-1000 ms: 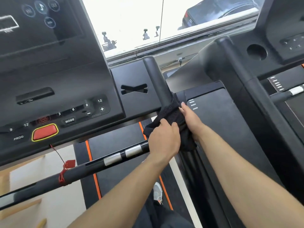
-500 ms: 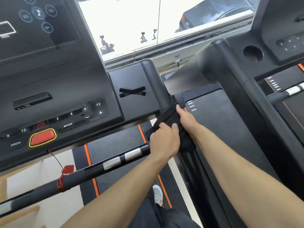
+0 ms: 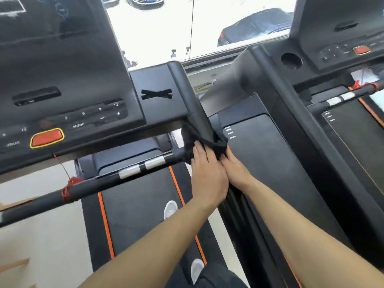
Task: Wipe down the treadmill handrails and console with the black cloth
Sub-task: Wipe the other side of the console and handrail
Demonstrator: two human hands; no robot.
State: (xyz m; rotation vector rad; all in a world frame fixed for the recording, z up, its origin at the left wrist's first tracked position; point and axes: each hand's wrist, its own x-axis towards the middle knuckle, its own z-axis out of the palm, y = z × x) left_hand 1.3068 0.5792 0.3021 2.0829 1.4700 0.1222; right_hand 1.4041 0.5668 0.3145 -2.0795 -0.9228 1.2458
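Cloth (image 3: 204,140) wrapped round handrail (image 3: 194,109); left hand (image 3: 207,175), right hand (image 3: 235,170) both clamped on it.

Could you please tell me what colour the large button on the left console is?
The button is red, bordered yellow; head view.

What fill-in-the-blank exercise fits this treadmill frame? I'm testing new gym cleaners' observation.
1. The left hand and right hand hold a ____ cloth round the handrail.
2. The red button on the console has a ____ outline.
3. The cord tied round the crossbar is ____.
Missing words: black, yellow, red.
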